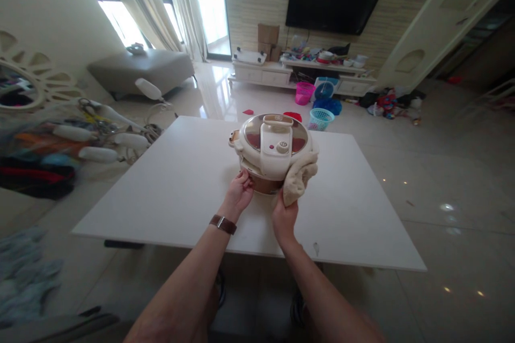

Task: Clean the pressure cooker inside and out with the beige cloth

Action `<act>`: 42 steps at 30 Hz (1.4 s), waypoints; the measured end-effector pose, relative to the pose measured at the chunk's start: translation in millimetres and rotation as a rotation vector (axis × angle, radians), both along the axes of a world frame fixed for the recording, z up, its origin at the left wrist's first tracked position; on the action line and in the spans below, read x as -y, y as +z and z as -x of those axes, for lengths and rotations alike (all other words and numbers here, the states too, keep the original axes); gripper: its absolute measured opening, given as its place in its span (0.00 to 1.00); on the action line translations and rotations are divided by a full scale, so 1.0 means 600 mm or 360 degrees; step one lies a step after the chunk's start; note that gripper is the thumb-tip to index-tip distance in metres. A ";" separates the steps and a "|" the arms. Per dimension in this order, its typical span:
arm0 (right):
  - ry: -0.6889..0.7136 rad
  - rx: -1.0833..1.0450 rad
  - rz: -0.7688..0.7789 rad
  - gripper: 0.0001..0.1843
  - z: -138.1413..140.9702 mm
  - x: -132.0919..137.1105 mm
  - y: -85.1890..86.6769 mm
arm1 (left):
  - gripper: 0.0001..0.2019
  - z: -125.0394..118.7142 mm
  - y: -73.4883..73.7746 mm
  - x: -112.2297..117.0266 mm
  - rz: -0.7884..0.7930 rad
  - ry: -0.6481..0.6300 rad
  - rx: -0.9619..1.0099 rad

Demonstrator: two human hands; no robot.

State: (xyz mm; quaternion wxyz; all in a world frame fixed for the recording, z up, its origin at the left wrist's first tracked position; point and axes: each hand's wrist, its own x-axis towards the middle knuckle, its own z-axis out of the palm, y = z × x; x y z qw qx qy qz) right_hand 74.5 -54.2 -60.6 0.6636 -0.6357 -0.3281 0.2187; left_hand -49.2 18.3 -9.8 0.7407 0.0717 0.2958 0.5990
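A cream electric pressure cooker [273, 147] with a shiny lid stands in the middle of a white table [177, 187]. My left hand [240, 191], with a brown watch strap on the wrist, is closed against the cooker's lower left front edge. My right hand [285, 217] grips a beige cloth [300, 174] that is draped against the cooker's right front side. The cooker's lower body is partly hidden behind both hands and the cloth.
The table's near edge is just in front of my arms. On the left sits a rack with coloured clutter [48, 150]. Farther back are a grey bench [140, 67], a low TV unit [289, 72], and pink [304, 92] and blue baskets [321, 119] on the floor.
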 end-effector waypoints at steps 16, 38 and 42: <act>-0.0159 0.0198 -0.0213 0.28 -0.112 -0.086 0.033 | 0.13 -0.031 -0.017 0.006 -0.0014 -0.0062 -0.0003; -0.0183 0.0286 -0.0324 0.30 -0.139 -0.109 0.135 | 0.15 -0.032 -0.006 0.018 0.0035 -0.0046 -0.0027; 0.0229 0.0812 -0.0400 0.27 -0.118 -0.114 0.146 | 0.17 -0.026 -0.008 0.018 0.0043 -0.0070 -0.0060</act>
